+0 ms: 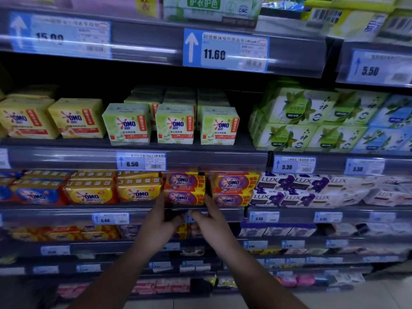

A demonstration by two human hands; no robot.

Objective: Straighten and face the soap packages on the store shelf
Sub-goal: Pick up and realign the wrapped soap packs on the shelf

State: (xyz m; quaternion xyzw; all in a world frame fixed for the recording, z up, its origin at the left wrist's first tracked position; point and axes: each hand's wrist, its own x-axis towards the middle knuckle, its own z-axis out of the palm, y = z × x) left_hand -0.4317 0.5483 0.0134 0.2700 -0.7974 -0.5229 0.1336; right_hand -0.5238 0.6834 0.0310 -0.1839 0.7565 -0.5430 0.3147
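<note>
On the shelf (55,214), left hand (160,221) and right hand (210,219) flank soap stack (184,197), fingers straight, pressing. Risk: uneven push topples top pack (184,181).

Two purple-and-orange OMO soap packs (184,189) sit stacked at the shelf's front edge. The left hand (160,221) lies against the stack's left side with its fingers reaching upward. The right hand (209,217) lies against the stack's right side, its fingers in the gap before a matching OMO stack (233,189). Both thumbs point inward below the stack, over the shelf rail (66,216). Yellow OMO packs (139,190) sit just left of the stack and LUX soap boxes (289,190) lie further right. An 8.50 price tag (141,161) hangs above-left.
</note>
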